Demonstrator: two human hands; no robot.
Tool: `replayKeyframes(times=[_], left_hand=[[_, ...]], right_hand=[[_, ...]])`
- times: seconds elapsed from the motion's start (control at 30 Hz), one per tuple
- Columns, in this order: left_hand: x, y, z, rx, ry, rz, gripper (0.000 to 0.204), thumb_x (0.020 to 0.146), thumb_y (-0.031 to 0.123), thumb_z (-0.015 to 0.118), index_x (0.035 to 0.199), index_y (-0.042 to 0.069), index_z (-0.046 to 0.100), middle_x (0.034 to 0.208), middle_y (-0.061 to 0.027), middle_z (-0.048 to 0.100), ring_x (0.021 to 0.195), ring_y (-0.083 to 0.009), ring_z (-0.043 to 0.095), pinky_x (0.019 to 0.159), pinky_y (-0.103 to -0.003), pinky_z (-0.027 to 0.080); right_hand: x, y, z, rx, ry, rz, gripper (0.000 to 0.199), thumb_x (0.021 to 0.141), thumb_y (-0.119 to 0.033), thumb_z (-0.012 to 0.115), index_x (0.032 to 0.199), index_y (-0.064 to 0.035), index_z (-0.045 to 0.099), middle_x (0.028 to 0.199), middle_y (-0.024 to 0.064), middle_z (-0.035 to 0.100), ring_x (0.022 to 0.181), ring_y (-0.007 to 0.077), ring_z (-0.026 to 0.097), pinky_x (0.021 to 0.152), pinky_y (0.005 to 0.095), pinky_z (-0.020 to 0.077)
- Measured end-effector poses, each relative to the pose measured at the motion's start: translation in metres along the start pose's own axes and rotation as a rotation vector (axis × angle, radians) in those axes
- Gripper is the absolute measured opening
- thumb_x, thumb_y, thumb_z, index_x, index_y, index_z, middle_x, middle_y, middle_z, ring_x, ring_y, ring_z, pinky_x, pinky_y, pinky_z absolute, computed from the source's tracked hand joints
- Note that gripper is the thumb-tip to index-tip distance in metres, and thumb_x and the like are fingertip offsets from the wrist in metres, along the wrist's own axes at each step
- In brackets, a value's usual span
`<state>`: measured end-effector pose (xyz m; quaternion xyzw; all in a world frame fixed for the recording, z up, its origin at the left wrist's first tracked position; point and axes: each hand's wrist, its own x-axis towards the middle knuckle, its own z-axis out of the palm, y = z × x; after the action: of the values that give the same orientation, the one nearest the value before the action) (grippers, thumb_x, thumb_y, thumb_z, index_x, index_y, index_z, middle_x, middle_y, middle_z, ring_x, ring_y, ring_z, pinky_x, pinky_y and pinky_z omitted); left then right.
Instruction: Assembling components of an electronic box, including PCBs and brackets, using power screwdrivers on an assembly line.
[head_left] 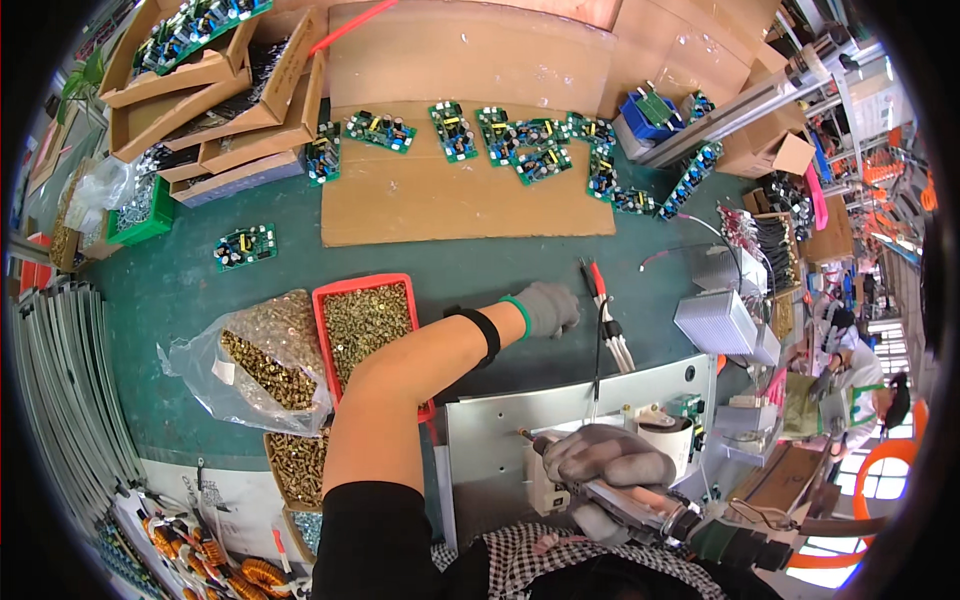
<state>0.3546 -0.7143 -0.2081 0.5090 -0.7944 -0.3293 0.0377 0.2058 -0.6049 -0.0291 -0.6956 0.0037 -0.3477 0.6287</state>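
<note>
My left hand [548, 309], in a grey glove with a green cuff, is over the green bench beyond the metal panel [485, 455]. Its fingers look curled in; what they hold, if anything, is hidden. Just right of it lies a slim bundle [604, 310] with red and black ends and pale lower parts. My right hand [615, 462], also gloved, wraps round a silver power screwdriver [650, 507] held low above the panel. The screwdriver's nose points left, close to a small brass piece. A white cylindrical part [665, 440] on the panel is partly behind the right hand.
Under my left forearm stands a red tray [365, 320] of small brass fasteners, beside a clear bag [270, 350] of more. Several circuit boards [453, 131] lie on cardboard [450, 210] at the back. Finned metal heat sinks [715, 323] stand right. Boxes [215, 110] are stacked far left.
</note>
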Motion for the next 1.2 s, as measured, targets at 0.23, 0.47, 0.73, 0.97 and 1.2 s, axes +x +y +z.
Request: replayKeyframes(times=[0.23, 0.47, 0.73, 0.97, 1.2], left_hand=[[-0.071, 0.006, -0.024, -0.434, 0.568, -0.232, 0.022, 0.081, 0.021, 0.058, 0.099, 0.010, 0.064, 0.095, -0.0082, 0.065, 0.090, -0.0286, 0.061, 0.078, -0.040, 0.047], [-0.223, 0.067, -0.028, -1.262, 0.991, -0.321, 0.029, 0.090, 0.021, 0.051, 0.105, -0.003, 0.060, 0.077, -0.0026, 0.054, 0.066, -0.0077, 0.052, 0.055, -0.023, 0.043], [-0.295, 0.168, 0.043, -1.412, 1.401, -0.304, 0.042, 0.090, 0.027, 0.057, 0.117, -0.003, 0.048, 0.084, -0.0019, 0.049, 0.068, -0.0089, 0.049, 0.059, -0.023, 0.044], [-0.305, 0.245, 0.106, -1.605, 1.831, -0.296, 0.045, 0.081, 0.024, 0.068, 0.116, 0.001, 0.050, 0.084, -0.0014, 0.052, 0.068, -0.0097, 0.052, 0.058, -0.023, 0.047], [-0.267, 0.290, 0.119, -1.657, 1.902, -0.227, 0.053, 0.077, 0.023, 0.072, 0.118, 0.002, 0.048, 0.082, -0.0008, 0.052, 0.069, -0.0114, 0.053, 0.059, -0.024, 0.048]], right_hand=[[0.002, -0.018, -0.001, 0.054, -0.056, 0.113, 0.048, 0.072, 0.004, 0.067, 0.114, -0.0037, 0.044, 0.109, 0.0221, 0.057, 0.093, 0.0269, 0.061, 0.079, 0.0339, 0.0500], [-0.002, -0.074, -0.046, 0.196, 0.159, 0.118, 0.048, 0.074, 0.009, 0.058, 0.117, -0.0048, 0.041, 0.108, 0.0175, 0.055, 0.094, 0.0229, 0.059, 0.082, 0.0350, 0.0511], [-0.027, -0.038, -0.091, 0.106, 0.398, 0.166, 0.044, 0.065, 0.015, 0.055, 0.105, -0.0029, 0.048, 0.098, 0.0133, 0.059, 0.080, 0.0159, 0.060, 0.068, 0.0256, 0.0498], [-0.035, -0.031, -0.102, 0.121, 0.380, 0.197, 0.041, 0.065, 0.012, 0.057, 0.102, -0.0040, 0.049, 0.097, 0.0124, 0.059, 0.077, 0.0136, 0.060, 0.066, 0.0248, 0.0495], [-0.034, -0.025, -0.117, 0.147, 0.342, 0.196, 0.038, 0.064, 0.012, 0.055, 0.098, -0.0040, 0.049, 0.093, 0.0108, 0.060, 0.075, 0.0138, 0.060, 0.063, 0.0254, 0.0501]])
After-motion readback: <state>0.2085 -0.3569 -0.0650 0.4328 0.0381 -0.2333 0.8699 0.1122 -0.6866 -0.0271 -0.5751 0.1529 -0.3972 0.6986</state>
